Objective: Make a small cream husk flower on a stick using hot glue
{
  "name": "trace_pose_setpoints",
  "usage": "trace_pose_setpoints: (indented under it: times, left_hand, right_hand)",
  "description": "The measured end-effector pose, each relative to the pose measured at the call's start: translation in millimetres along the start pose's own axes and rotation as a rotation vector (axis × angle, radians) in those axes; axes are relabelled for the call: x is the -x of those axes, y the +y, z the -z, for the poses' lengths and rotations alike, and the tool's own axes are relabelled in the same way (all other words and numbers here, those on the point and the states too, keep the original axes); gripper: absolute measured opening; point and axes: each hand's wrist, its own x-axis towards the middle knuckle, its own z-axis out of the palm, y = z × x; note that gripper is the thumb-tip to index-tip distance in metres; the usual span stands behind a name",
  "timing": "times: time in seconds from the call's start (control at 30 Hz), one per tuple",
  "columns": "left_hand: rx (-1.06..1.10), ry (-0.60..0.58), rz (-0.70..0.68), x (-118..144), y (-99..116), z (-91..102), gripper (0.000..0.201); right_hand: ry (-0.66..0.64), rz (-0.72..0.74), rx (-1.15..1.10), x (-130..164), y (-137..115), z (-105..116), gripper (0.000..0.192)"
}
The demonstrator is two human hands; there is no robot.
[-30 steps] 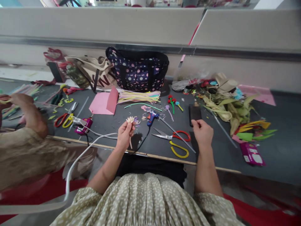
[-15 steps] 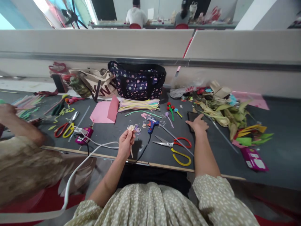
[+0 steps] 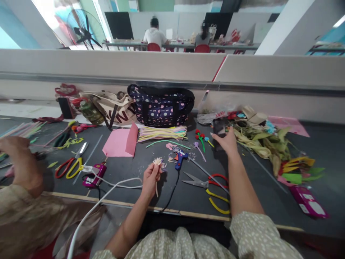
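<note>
Pinched in my left hand (image 3: pixel 151 178) is a cream craft flower (image 3: pixel 157 162), its thin stem hanging below the fingers. My right hand (image 3: pixel 228 142) grips a dark phone (image 3: pixel 219 128) at its lower part, thumb on the left edge and fingers on the right. The phone is tilted up from the dark table. Between my hands lie a blue glue gun (image 3: pixel 181 159) and scissors (image 3: pixel 201 183) with red and yellow handles. Small finished flowers (image 3: pixel 199 138) with red, blue and purple heads lie left of the phone.
A bundle of pastel pipe cleaners (image 3: pixel 161 133) lies before a patterned bag (image 3: pixel 164 108). Pink paper (image 3: pixel 120 142), a magenta box (image 3: pixel 94 175) and a white cable (image 3: pixel 107 187) are to the left. Dried husks (image 3: pixel 258 144) pile up right. A co-worker's arm (image 3: pixel 24 169) reaches in at far left.
My right hand has closed around the phone, and the phone has tilted up and moved away from me. My left hand still holds the flower. The camera view has tipped upward.
</note>
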Motion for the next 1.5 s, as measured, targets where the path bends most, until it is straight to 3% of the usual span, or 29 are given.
trace_pose_setpoints:
  times: [0.13, 0.27, 0.4, 0.57, 0.73, 1.0, 1.23, 1.5]
  left_hand:
    - [0.019, 0.005, 0.015, -6.0, -1.5, -6.0, 0.044]
    - [0.026, -0.005, 0.033, -8.6, -2.8, -7.6, 0.045]
    - [0.043, -0.007, 0.036, -10.9, -3.8, -1.8, 0.042]
    - [0.059, 0.000, 0.048, -14.0, -2.0, 4.4, 0.042]
    - [0.073, -0.031, 0.068, -15.0, -0.8, 4.2, 0.041]
    - [0.069, -0.046, 0.083, -16.1, -1.7, 2.1, 0.042]
    - [0.061, -0.063, 0.069, -11.7, 0.0, 0.2, 0.040]
    - [0.065, -0.037, 0.040, -9.0, 8.0, -6.3, 0.042]
  right_hand:
    - [0.131, 0.141, -0.228, -20.1, -72.4, -45.2, 0.118]
    - [0.194, 0.173, -0.317, -28.8, -131.9, -96.9, 0.113]
    - [0.222, 0.128, -0.331, -33.8, -157.8, -132.3, 0.109]
    - [0.262, 0.045, -0.343, -39.7, -163.2, -153.1, 0.107]
    - [0.201, 0.026, -0.281, -32.8, -159.2, -159.5, 0.105]
    - [0.109, 0.018, -0.167, -21.9, -153.0, -150.8, 0.107]
    - [0.085, -0.007, -0.172, -26.0, -163.7, -147.2, 0.110]
    - [0.041, 0.038, -0.242, -23.0, -147.2, -130.0, 0.106]
